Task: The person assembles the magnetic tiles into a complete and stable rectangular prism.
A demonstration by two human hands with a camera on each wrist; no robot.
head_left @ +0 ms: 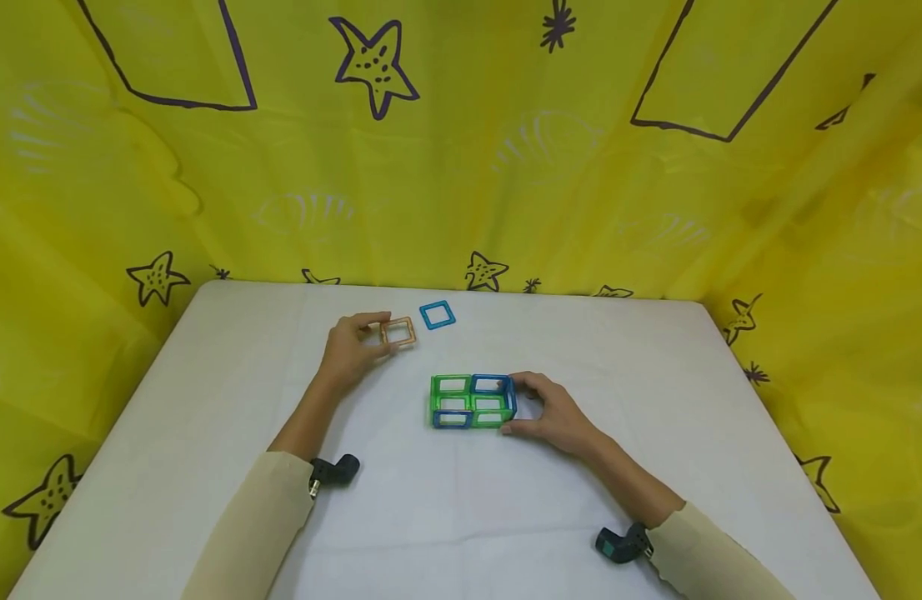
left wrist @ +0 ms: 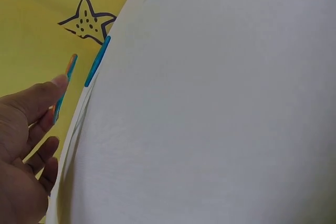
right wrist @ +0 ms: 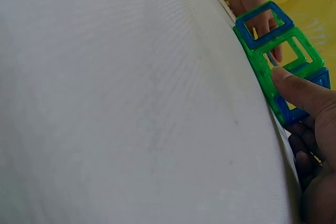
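Observation:
My left hand (head_left: 347,350) pinches an orange square magnetic tile (head_left: 398,343) between thumb and fingers. Seen edge-on in the left wrist view, the held piece (left wrist: 72,64) shows both orange and blue along its edge; whether that is a second tile I cannot tell. A flat blue square tile (head_left: 443,325) lies just beyond it. On the table, my right hand (head_left: 554,415) grips the right end of a low box of green and blue magnetic tiles (head_left: 472,406), its thumb (right wrist: 296,85) on the near side. The right hand's other fingers are partly hidden behind the box.
A white-covered table (head_left: 461,517) lies under both hands. Behind it and at its sides hangs a yellow curtain (head_left: 461,167) with starfish drawings. Each wrist wears a small black camera, one at the left (head_left: 335,471) and one at the right (head_left: 624,543).

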